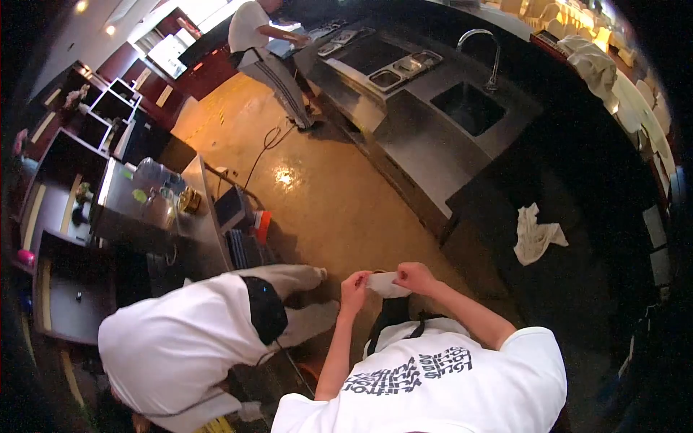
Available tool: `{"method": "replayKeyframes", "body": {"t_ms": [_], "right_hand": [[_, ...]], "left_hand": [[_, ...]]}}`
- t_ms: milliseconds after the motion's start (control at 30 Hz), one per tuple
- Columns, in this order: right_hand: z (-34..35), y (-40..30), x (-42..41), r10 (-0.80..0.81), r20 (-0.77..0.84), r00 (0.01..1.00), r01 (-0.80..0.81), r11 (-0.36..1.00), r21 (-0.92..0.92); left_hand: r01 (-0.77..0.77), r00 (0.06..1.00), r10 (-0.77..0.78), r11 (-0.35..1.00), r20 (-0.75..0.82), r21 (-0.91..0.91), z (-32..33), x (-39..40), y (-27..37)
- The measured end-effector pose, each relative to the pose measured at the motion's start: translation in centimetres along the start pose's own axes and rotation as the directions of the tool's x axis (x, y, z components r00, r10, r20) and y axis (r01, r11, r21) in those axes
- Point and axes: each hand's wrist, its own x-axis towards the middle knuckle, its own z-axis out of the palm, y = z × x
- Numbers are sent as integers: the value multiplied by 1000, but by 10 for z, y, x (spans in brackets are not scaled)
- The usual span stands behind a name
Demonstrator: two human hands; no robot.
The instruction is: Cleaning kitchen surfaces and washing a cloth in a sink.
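Note:
My left hand (354, 292) and my right hand (416, 277) are raised in front of my body. Between them they hold a small, thin white sheet (389, 285) by its left and right sides; whether it is cloth or paper I cannot tell. The fingers of both hands are closed on its edges, and the sheet hangs down a little in the middle.
At left, a co-worker (184, 341) in a white shirt bends over. A metal side table (135, 200) holds bottles. Ahead at right run a steel counter with a sink (468, 108), and a crumpled white cloth (536, 235). Another person (254, 48) stands farther off; a cable (260, 157) crosses the floor.

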Motion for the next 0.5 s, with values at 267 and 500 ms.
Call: {"method": "replayKeyframes", "body": {"t_ms": [267,500], "right_hand": [[-31,26,100,256,-106,961,-237,957,165],[-48,42,197,94,19,995,-82,940,-332]], "left_hand": [[-34,993,39,998,110,-55,-5,142,-18],[-152,982,160,985,101,-75,-37,248,-37]]}}
